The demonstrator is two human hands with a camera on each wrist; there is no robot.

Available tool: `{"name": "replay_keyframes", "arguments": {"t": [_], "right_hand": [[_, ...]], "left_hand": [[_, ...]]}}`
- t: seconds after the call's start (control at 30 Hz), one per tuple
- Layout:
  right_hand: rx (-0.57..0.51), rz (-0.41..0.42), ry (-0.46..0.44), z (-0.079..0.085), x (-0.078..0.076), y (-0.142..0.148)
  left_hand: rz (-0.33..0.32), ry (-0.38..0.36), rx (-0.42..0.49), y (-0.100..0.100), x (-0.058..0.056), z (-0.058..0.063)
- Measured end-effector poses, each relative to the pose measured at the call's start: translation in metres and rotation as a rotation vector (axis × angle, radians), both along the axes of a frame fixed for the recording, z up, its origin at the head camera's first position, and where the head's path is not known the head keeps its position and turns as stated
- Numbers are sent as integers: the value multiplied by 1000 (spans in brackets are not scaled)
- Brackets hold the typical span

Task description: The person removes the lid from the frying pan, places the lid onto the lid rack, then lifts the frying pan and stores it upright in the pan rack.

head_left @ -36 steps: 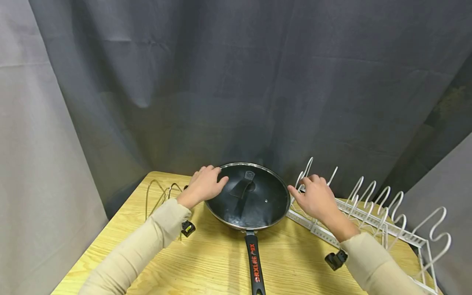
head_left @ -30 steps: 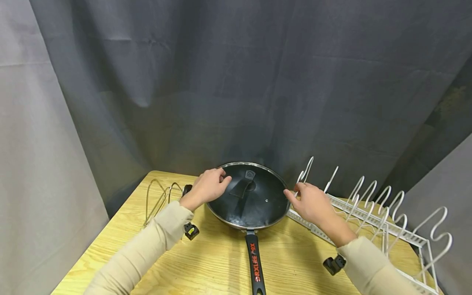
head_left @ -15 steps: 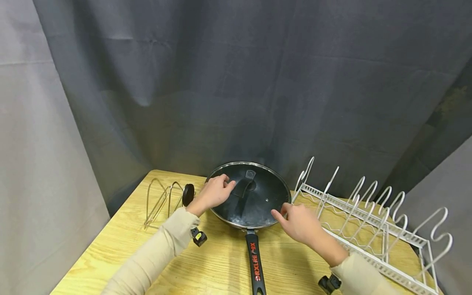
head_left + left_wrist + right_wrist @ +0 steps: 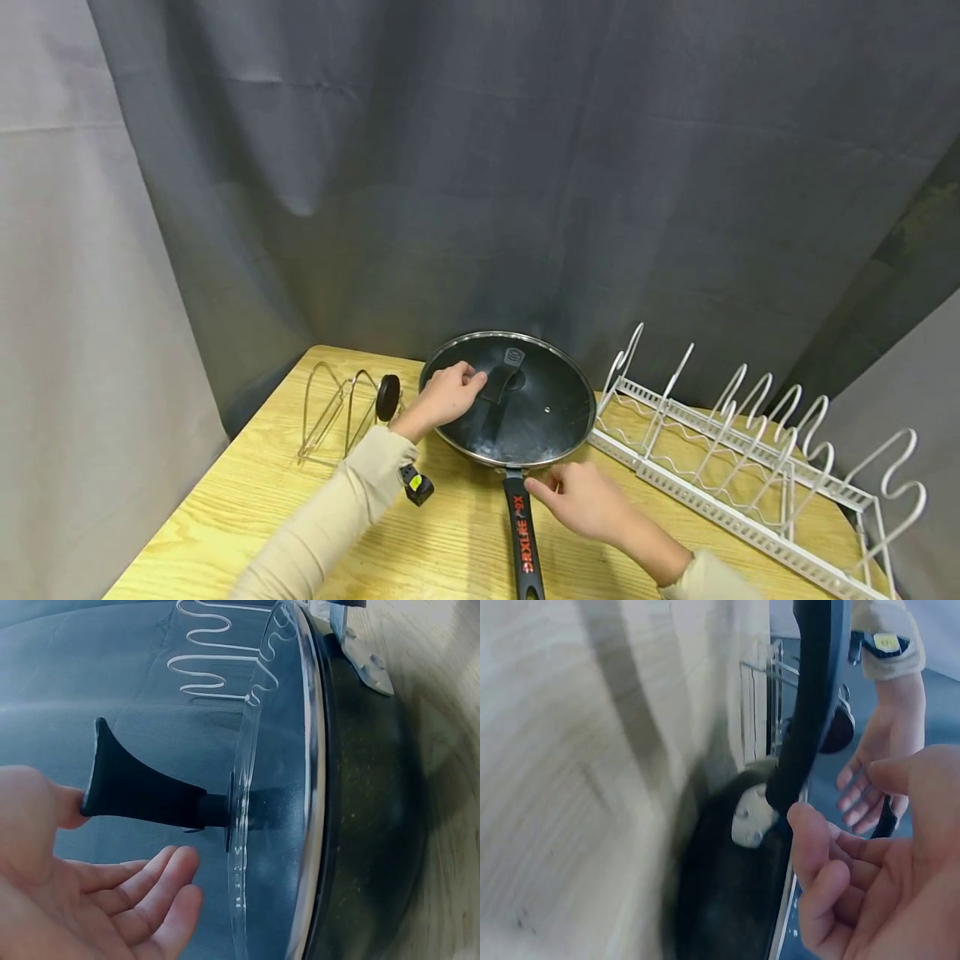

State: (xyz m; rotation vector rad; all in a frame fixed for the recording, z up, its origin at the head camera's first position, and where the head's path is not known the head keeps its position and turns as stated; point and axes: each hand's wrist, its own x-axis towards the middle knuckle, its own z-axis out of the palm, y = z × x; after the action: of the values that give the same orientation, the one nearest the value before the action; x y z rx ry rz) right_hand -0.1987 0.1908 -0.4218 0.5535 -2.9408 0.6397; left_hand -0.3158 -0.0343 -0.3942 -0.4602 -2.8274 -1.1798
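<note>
A glass lid [image 4: 555,433] with a steel rim covers a dark frying pan [image 4: 367,825] on the wooden table. Its upright black lid handle [image 4: 142,784] flares at the top. My left hand [image 4: 450,393] is over the lid's left side, fingers relaxed beside that handle. The thumb is close to the flared end; contact cannot be told. My right hand [image 4: 583,502] is just right of the pan handle [image 4: 523,537], near where it joins the pan. Its fingers are loosely bent, and the right wrist view shows them beside the handle, not round it.
A white wire rack [image 4: 718,507] with several upright loops stands at the right. On the left is a small metal wire stand [image 4: 306,408] with a round black piece [image 4: 387,397] at its right end. A grey curtain [image 4: 480,167] hangs behind the table.
My right hand has moved from the pan's right rim down and left to beside the pan handle. My left hand has shifted rightward from the left rim towards the lid handle.
</note>
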Motion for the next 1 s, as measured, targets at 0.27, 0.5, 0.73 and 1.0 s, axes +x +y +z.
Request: {"name": "replay_keyframes", "arguments": {"t": [0.27, 0.5, 0.73, 1.0], "right_hand": [[-98, 59, -170, -11, 14, -8], [-262, 74, -423, -20, 23, -12], [-483, 71, -668, -27, 30, -16], [-656, 4, -868, -32, 37, -21]], "left_hand": [[12, 5, 43, 7, -2, -6], [24, -19, 73, 13, -3, -6], [49, -82, 160, 18, -10, -9], [35, -239, 448, 24, -18, -12]]}}
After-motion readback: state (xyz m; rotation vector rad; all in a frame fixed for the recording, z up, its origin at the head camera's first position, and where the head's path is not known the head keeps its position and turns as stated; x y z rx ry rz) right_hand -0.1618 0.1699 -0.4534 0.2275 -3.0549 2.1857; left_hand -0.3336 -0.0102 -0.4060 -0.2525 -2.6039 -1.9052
